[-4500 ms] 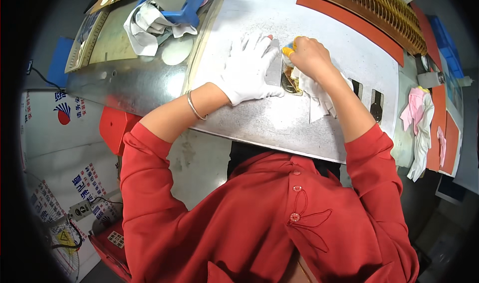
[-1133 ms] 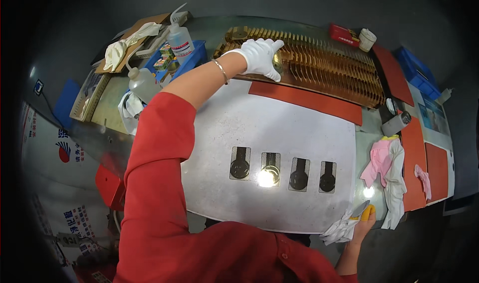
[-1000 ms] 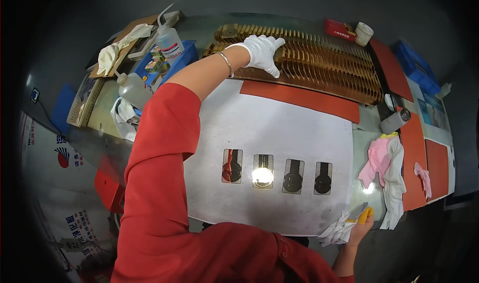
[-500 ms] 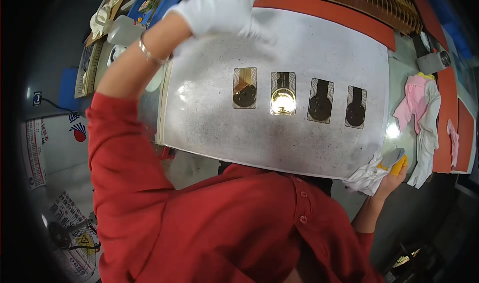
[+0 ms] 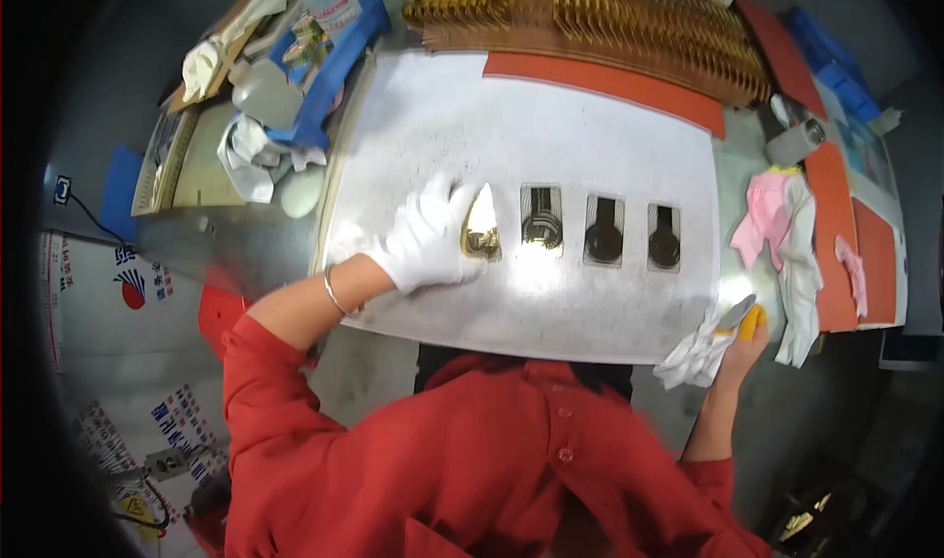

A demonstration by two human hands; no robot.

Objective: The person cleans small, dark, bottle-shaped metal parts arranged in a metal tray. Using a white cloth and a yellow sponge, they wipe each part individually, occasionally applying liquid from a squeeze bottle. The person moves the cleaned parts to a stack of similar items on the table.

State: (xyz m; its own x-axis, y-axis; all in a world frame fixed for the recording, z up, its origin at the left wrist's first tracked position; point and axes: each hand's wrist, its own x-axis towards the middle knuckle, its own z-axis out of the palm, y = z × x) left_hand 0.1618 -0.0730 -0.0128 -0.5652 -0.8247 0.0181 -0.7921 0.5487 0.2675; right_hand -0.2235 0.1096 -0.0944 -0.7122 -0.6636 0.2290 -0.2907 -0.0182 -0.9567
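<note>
Several thin metal cards with a round disc design lie in a row on a white sheet [image 5: 551,322]. My left hand [image 5: 428,238], in a white glove, has its fingers closed at the left edge of the leftmost gold card [image 5: 482,235], which reflects brightly. To its right lie a second card [image 5: 542,220], a dark third card [image 5: 604,231] and a dark fourth card [image 5: 664,237]. My right hand [image 5: 745,350], with yellow-orange coverings on its fingertips, is closed around a bunched white cloth [image 5: 691,354] at the sheet's near right corner. A greyish patch shows between cloth and fingers.
A rack of upright gold plates [image 5: 590,22] stands along the far side behind an orange strip [image 5: 610,88]. A blue tray [image 5: 339,76] with bottles is at the far left. Pink cloth [image 5: 765,212] and white cloth [image 5: 801,278] lie at the right, near a grey canister [image 5: 795,143].
My left hand has come down from the far left of the sheet to the leftmost card. My right hand still holds the white cloth. The whole view has shifted.
</note>
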